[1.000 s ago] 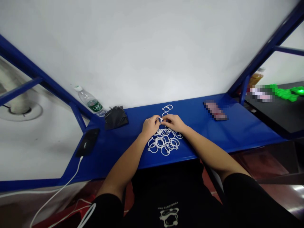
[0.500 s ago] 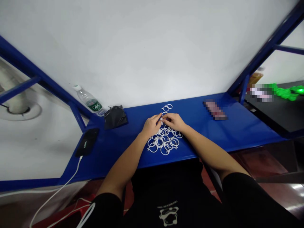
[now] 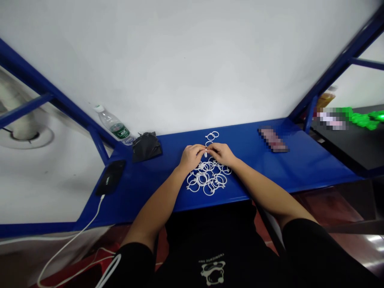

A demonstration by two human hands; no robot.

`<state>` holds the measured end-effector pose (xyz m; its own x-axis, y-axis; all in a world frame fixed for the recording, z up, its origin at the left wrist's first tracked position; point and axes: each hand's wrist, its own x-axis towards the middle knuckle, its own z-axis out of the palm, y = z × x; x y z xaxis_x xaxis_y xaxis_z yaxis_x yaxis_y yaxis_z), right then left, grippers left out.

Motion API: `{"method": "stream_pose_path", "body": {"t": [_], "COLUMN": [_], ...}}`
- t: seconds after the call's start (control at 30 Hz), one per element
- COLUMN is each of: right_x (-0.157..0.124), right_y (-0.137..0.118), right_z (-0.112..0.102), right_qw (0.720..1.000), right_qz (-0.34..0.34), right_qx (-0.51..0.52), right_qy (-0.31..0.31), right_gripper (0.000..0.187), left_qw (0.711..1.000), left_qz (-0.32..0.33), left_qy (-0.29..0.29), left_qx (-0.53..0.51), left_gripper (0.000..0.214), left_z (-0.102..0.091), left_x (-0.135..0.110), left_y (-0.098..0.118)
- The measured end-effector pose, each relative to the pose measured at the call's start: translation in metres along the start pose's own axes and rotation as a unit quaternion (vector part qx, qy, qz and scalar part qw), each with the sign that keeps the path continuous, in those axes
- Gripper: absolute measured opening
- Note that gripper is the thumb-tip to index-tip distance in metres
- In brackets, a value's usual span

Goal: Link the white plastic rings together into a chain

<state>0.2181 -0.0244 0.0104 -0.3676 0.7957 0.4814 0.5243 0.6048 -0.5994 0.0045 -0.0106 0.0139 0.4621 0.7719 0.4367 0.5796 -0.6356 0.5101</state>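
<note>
My left hand (image 3: 192, 157) and my right hand (image 3: 221, 153) meet above the blue tabletop, fingertips pinched together on a small white ring (image 3: 205, 153). Only a bit of that ring shows between the fingers; the rest is hidden. Just below the hands lies a loose pile of white plastic rings (image 3: 209, 189), each with a small clasp-like tab. Beyond the fingertips a few more white rings (image 3: 214, 135) lie apart from the pile, one of them partly covered by my hands.
A clear water bottle (image 3: 119, 130) and a crumpled black bag (image 3: 147, 147) are at the back left. Nearer, a black power bank (image 3: 110, 178) has a white cable (image 3: 95, 218) plugged in. A blurred pinkish object (image 3: 273, 139) lies right on the blue table (image 3: 312, 160).
My fingertips have come closer together around the small white ring, the left thumb and fingers closing in toward the right. The pile of rings looks the same.
</note>
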Motion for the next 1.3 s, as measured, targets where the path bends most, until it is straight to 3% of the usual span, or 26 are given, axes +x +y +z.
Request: {"method": "stream_pose_path", "body": {"t": [0.23, 0.37, 0.5, 0.67, 0.83, 1.1, 1.3], "right_x": [0.001, 0.003, 0.004, 0.006, 0.006, 0.007, 0.006], "right_y": [0.001, 0.004, 0.010, 0.013, 0.009, 0.012, 0.014], "right_z": [0.001, -0.003, -0.011, -0.010, -0.004, -0.003, -0.002], "right_qw": [0.999, 0.991, 0.976, 0.984, 0.990, 0.990, 0.993], "right_qz": [0.000, 0.041, 0.107, 0.099, 0.085, 0.076, 0.056], "right_qx": [-0.023, -0.078, -0.129, -0.129, -0.112, -0.114, -0.102], "right_qy": [0.023, 0.096, 0.137, 0.075, 0.020, -0.028, -0.031], "right_gripper": [0.027, 0.022, 0.019, 0.013, 0.013, 0.011, 0.014], "left_qw": [0.999, 0.999, 0.988, 0.972, 0.974, 0.973, 0.968], "left_qz": [0.015, -0.035, -0.116, -0.186, -0.141, -0.120, -0.182], "left_qy": [0.037, 0.026, -0.021, -0.101, -0.168, -0.171, -0.130], "left_qx": [0.003, 0.033, 0.099, 0.099, 0.057, 0.097, 0.118], "left_gripper": [0.021, 0.028, 0.018, 0.013, 0.011, 0.011, 0.017], "left_z": [0.001, -0.007, -0.023, -0.038, -0.036, -0.029, -0.042], "left_x": [-0.002, 0.000, 0.004, 0.004, 0.002, 0.001, -0.002], "left_y": [-0.002, -0.001, -0.010, -0.028, -0.032, -0.024, -0.034]}}
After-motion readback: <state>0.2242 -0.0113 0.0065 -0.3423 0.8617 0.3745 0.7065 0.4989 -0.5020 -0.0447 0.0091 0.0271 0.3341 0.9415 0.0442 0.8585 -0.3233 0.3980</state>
